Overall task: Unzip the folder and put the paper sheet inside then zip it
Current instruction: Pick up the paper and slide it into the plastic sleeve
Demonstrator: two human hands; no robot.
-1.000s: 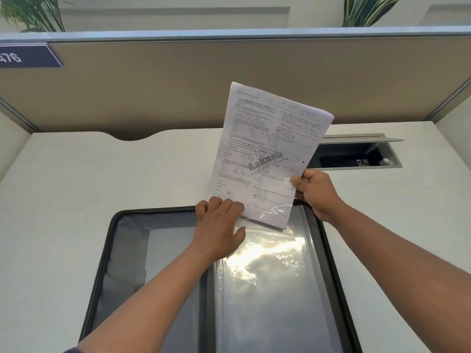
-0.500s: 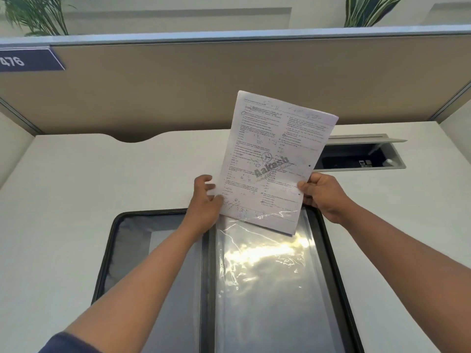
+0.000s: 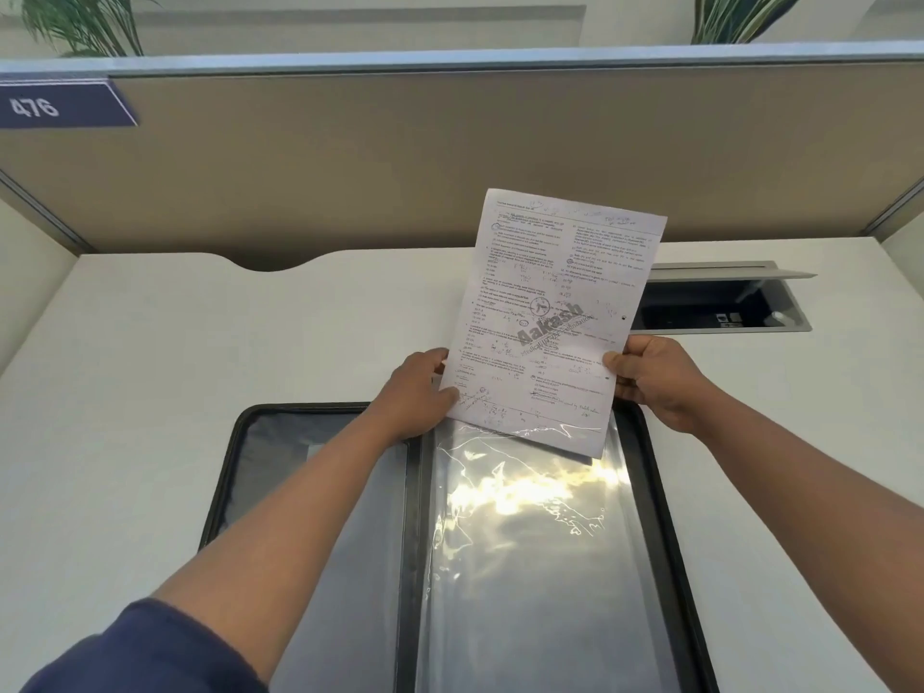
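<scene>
A black zip folder [image 3: 665,517] lies open flat on the white desk, with a shiny clear plastic sleeve [image 3: 525,542] on its right half. A printed paper sheet [image 3: 555,302] stands tilted above the sleeve's top edge, and its bottom edge sits just inside the sleeve mouth. My left hand [image 3: 415,392] pinches the sheet's lower left edge. My right hand [image 3: 650,377] grips its lower right edge.
A beige partition [image 3: 450,157] with a blue "476" tag [image 3: 60,106] walls off the desk's far side. An open cable hatch [image 3: 725,302] is sunk in the desk [image 3: 150,367] at the back right. Plants show above the partition.
My left hand left the sleeve's top edge and took hold of the sheet's lower left edge. The sheet has shifted slightly right and turned more upright.
</scene>
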